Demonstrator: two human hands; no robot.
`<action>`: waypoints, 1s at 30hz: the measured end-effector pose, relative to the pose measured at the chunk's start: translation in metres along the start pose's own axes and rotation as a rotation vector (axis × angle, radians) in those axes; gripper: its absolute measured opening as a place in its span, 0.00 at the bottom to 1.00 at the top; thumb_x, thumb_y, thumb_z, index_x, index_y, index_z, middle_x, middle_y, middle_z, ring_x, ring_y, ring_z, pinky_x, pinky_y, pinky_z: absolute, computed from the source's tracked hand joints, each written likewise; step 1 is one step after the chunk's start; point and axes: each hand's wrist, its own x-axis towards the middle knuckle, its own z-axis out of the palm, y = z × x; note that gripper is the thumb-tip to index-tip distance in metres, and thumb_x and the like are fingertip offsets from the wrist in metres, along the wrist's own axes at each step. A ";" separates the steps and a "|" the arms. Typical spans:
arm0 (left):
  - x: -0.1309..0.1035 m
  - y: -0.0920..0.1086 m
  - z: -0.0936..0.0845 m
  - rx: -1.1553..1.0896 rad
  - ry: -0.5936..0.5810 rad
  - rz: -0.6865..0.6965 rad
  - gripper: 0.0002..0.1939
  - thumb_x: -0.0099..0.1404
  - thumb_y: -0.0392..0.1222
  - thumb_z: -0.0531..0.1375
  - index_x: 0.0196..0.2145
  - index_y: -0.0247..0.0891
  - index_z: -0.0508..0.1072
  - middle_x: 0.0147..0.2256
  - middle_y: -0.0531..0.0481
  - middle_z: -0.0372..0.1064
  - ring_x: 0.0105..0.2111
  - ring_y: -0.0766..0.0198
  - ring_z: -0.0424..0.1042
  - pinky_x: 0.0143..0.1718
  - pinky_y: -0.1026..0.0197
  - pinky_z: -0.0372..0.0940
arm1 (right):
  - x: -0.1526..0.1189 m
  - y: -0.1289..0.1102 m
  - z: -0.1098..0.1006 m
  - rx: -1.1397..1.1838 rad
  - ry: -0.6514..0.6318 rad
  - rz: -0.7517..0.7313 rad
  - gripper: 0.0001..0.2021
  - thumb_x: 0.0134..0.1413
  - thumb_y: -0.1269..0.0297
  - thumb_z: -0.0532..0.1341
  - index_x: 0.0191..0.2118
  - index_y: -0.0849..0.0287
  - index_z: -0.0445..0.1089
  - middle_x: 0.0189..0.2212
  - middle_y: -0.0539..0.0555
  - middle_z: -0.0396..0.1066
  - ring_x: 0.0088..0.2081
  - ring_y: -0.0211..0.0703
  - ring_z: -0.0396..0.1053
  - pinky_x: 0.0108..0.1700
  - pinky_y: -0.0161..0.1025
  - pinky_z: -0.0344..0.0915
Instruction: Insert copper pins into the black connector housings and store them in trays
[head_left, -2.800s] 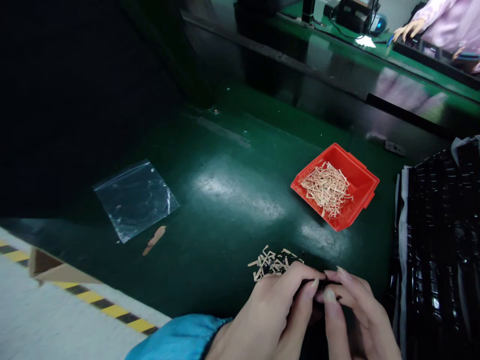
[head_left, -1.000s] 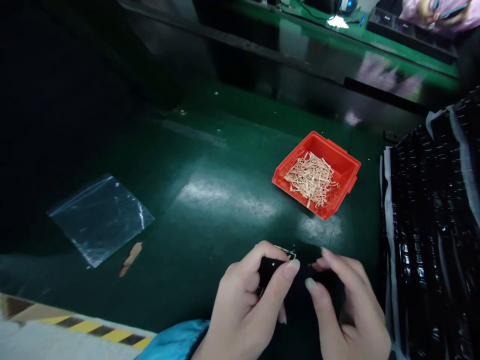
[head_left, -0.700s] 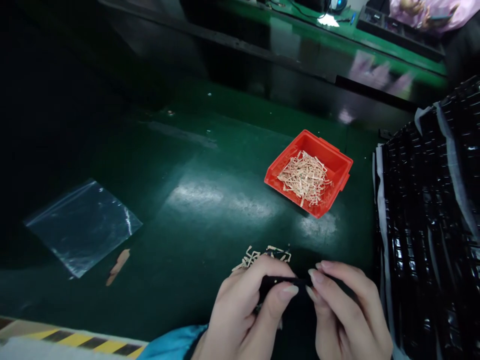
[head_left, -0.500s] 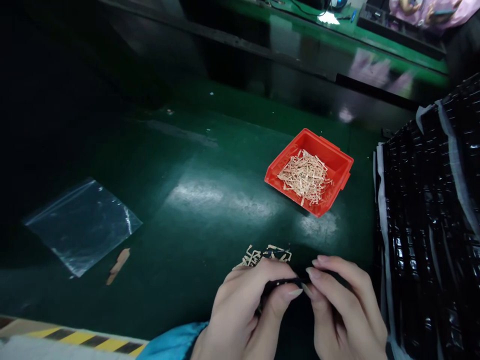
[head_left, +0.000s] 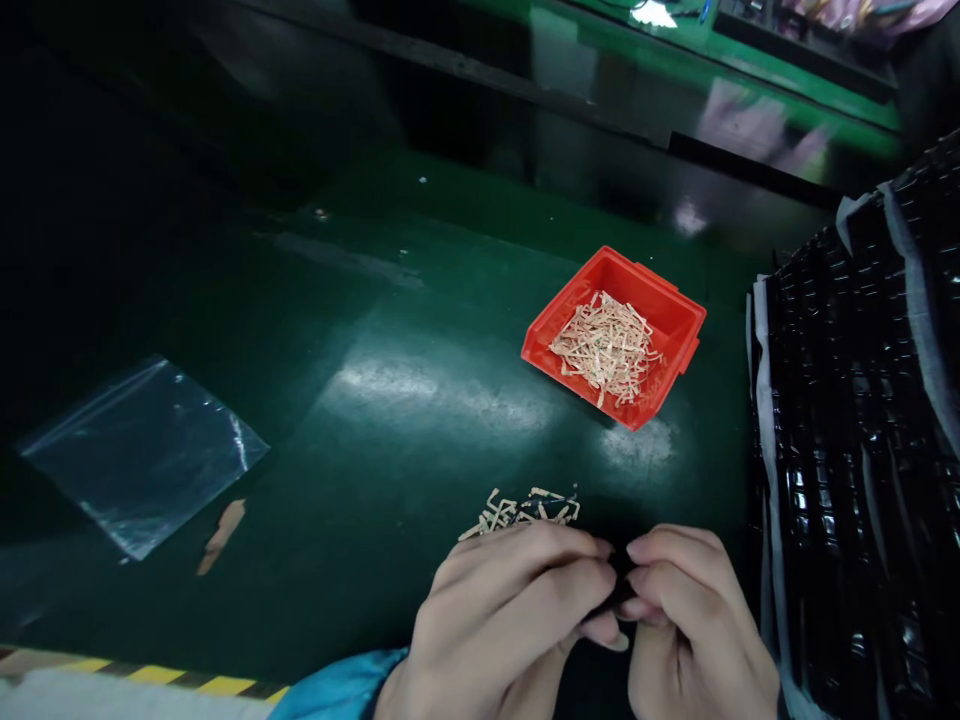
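Note:
At the bottom centre-right, my left hand (head_left: 510,605) is closed on a small black piece (head_left: 619,580), its fingertips bent over it. My right hand (head_left: 694,620) pinches at the other side of the same dark piece, thumb and fingers pressed together. Most of the piece is hidden by the fingers. Just beyond my left hand lies a small pile of beige strips (head_left: 499,514) on the green table (head_left: 337,560). Farther off stands a red bin (head_left: 551,345) holding many similar beige strips (head_left: 607,345).
A clear plastic bag (head_left: 150,450) lies at the left, with a brown scrap (head_left: 223,535) beside it. Stacked black trays (head_left: 847,450) with pale strips along their edges stand at the right. Part of a person in pink (head_left: 911,15) shows at the top right.
My left hand's fingers have curled farther over the black piece, covering more of it. My right fingertips are drawn closer together. The view has shifted slightly.

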 end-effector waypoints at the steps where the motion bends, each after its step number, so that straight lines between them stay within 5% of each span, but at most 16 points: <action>1: -0.002 0.000 0.000 -0.004 0.000 0.021 0.14 0.84 0.38 0.58 0.40 0.37 0.80 0.37 0.53 0.84 0.37 0.74 0.84 0.44 0.75 0.73 | 0.000 0.000 -0.001 0.011 -0.003 -0.018 0.18 0.59 0.92 0.57 0.39 0.60 0.72 0.40 0.50 0.76 0.44 0.33 0.76 0.42 0.27 0.78; 4: -0.006 0.001 -0.001 0.012 0.018 0.026 0.14 0.84 0.38 0.58 0.40 0.38 0.82 0.40 0.53 0.85 0.37 0.74 0.84 0.46 0.75 0.74 | 0.002 -0.003 0.003 0.095 0.013 -0.024 0.17 0.58 0.91 0.58 0.40 0.61 0.72 0.40 0.50 0.75 0.46 0.33 0.77 0.43 0.27 0.80; 8: -0.004 0.002 -0.007 0.039 -0.010 0.012 0.12 0.84 0.38 0.59 0.42 0.37 0.81 0.39 0.54 0.87 0.38 0.74 0.85 0.48 0.75 0.74 | 0.002 -0.007 0.010 0.253 0.232 0.098 0.17 0.59 0.90 0.59 0.44 0.61 0.74 0.41 0.49 0.75 0.46 0.35 0.77 0.46 0.31 0.81; 13: 0.002 0.002 -0.013 0.034 -0.092 0.048 0.12 0.85 0.42 0.58 0.44 0.38 0.80 0.35 0.56 0.87 0.38 0.72 0.85 0.48 0.73 0.75 | 0.000 -0.007 0.003 0.270 0.121 0.087 0.32 0.53 0.93 0.64 0.59 0.58 0.72 0.38 0.47 0.80 0.42 0.40 0.79 0.45 0.40 0.83; 19: -0.003 -0.002 -0.007 0.003 -0.042 0.049 0.08 0.82 0.41 0.64 0.42 0.38 0.81 0.37 0.55 0.85 0.39 0.72 0.84 0.48 0.72 0.73 | 0.002 -0.012 0.011 0.151 0.274 0.121 0.08 0.78 0.70 0.60 0.46 0.52 0.75 0.26 0.47 0.77 0.32 0.41 0.77 0.38 0.40 0.81; 23: -0.006 -0.004 -0.002 -0.055 -0.026 0.039 0.09 0.82 0.37 0.62 0.40 0.36 0.80 0.40 0.52 0.81 0.37 0.73 0.82 0.45 0.72 0.72 | 0.000 -0.016 0.018 0.119 0.184 0.074 0.08 0.75 0.73 0.61 0.42 0.53 0.74 0.27 0.45 0.77 0.34 0.39 0.77 0.41 0.36 0.80; 27: -0.005 -0.002 0.002 -0.093 -0.038 0.003 0.10 0.82 0.35 0.60 0.41 0.34 0.79 0.40 0.51 0.79 0.37 0.70 0.81 0.41 0.69 0.73 | -0.009 -0.015 0.018 0.129 0.309 0.201 0.12 0.71 0.77 0.61 0.42 0.52 0.77 0.28 0.51 0.75 0.34 0.45 0.76 0.36 0.42 0.81; 30: -0.001 0.001 0.003 -0.090 -0.075 -0.005 0.10 0.83 0.34 0.58 0.41 0.35 0.77 0.38 0.50 0.78 0.35 0.69 0.81 0.38 0.68 0.72 | -0.011 -0.011 0.010 0.114 0.153 0.156 0.12 0.64 0.69 0.71 0.51 0.47 0.79 0.31 0.54 0.78 0.40 0.54 0.80 0.38 0.50 0.85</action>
